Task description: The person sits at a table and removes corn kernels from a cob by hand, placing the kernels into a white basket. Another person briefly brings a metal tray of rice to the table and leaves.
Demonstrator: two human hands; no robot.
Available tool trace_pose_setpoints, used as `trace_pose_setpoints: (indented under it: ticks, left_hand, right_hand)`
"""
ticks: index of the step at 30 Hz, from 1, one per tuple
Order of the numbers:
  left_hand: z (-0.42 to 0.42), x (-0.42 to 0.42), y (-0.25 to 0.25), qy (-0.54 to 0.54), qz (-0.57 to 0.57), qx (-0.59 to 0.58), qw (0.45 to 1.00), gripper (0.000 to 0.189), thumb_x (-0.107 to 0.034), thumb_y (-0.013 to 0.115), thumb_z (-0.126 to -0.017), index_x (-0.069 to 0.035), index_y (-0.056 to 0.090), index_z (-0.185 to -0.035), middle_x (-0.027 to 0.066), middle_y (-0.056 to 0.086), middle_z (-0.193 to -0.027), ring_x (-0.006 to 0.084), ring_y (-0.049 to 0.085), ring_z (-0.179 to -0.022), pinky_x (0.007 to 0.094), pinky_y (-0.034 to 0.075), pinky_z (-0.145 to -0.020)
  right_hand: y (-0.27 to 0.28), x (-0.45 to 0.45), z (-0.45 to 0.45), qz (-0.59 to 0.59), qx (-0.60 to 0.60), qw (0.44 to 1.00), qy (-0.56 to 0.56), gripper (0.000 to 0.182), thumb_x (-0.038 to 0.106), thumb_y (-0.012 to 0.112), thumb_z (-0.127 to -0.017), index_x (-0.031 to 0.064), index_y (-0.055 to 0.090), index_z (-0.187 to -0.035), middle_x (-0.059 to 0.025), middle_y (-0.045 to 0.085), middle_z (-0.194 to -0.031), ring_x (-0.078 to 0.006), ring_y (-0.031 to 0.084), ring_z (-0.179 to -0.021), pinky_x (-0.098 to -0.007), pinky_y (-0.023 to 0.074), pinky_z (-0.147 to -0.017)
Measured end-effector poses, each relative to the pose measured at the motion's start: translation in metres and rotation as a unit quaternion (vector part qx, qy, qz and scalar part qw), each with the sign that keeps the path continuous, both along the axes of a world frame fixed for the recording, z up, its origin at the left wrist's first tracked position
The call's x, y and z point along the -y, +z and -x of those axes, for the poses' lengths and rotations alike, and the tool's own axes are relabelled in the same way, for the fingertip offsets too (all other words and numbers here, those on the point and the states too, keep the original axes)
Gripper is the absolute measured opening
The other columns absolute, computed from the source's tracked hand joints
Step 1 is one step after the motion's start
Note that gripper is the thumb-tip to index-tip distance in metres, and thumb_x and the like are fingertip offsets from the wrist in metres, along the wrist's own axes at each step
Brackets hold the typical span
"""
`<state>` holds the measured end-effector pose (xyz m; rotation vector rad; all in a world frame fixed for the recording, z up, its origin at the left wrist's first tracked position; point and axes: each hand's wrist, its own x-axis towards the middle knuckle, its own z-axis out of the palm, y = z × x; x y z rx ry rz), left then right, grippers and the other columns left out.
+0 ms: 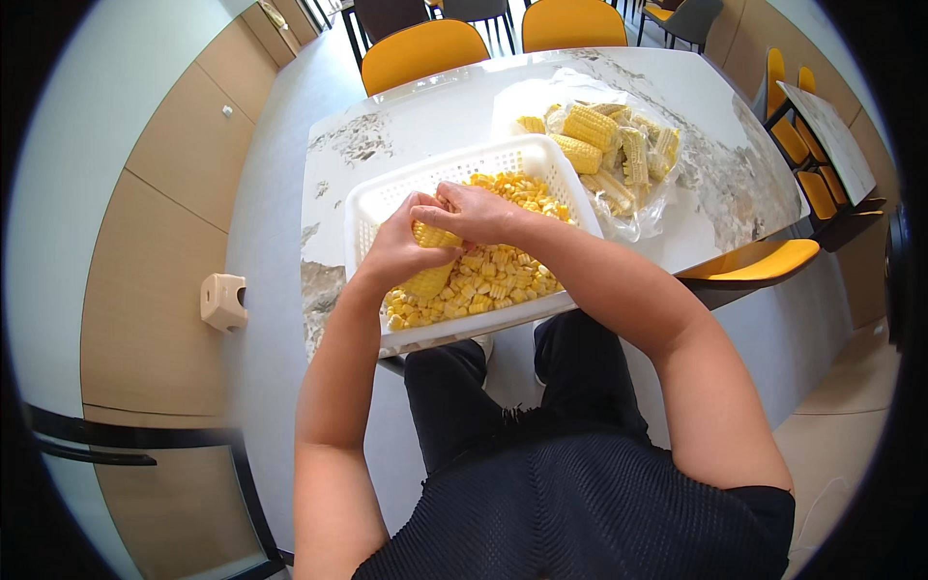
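My left hand (402, 243) grips a yellow ear of corn (436, 235), its thumb lying across the front. My right hand (482, 214) meets it from the other side, fingers curled over the ear's upper end and partly hiding it. More yellow corn (428, 281) shows below my left thumb; I cannot tell whether it is the same ear or another. Both hands are over a white perforated plastic basket (562, 174). Loose corn kernels (500, 279), some still in small joined rows, cover much of its bottom.
Behind the basket to the right, a clear plastic bag (641, 225) holds ears of corn (591, 127) and stripped cobs (634, 156). The marbled table (428, 134) has yellow-backed chairs (428, 51) along its far side and another chair (754, 261) at right. A small plastic stool (223, 301) stands left.
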<state>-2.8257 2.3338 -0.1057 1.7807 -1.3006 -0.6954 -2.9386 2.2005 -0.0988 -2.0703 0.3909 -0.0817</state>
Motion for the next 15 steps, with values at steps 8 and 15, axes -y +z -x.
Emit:
trace_pose_setpoints:
  ticks: [8,15]
  left_hand:
    - [0.006,0.0,-0.002,0.062,0.003,0.067,0.996,0.067,-0.027,0.082,-0.059,-0.007,0.046,-0.112,0.0095,0.06,-0.095,0.0187,0.059,-0.092,0.0307,0.048,-0.083]
    - [0.014,0.007,0.011,0.112,-0.007,0.098,0.989,0.089,-0.032,0.087,-0.054,-0.008,0.039,-0.126,0.0234,0.057,-0.117,0.0292,0.057,-0.11,0.036,0.047,-0.091]
  right_hand:
    - [-0.033,0.015,-0.011,0.021,0.097,0.995,-0.02,0.058,0.045,0.044,-0.092,-0.0108,0.056,-0.105,-0.025,0.062,-0.098,-0.0325,0.062,-0.094,-0.0409,0.0505,-0.077]
    - [-0.019,0.007,-0.007,-0.069,0.045,0.996,-0.041,0.073,0.057,0.058,-0.084,-0.0061,0.048,-0.118,-0.0218,0.061,-0.101,-0.0256,0.063,-0.089,-0.0334,0.0543,-0.071]
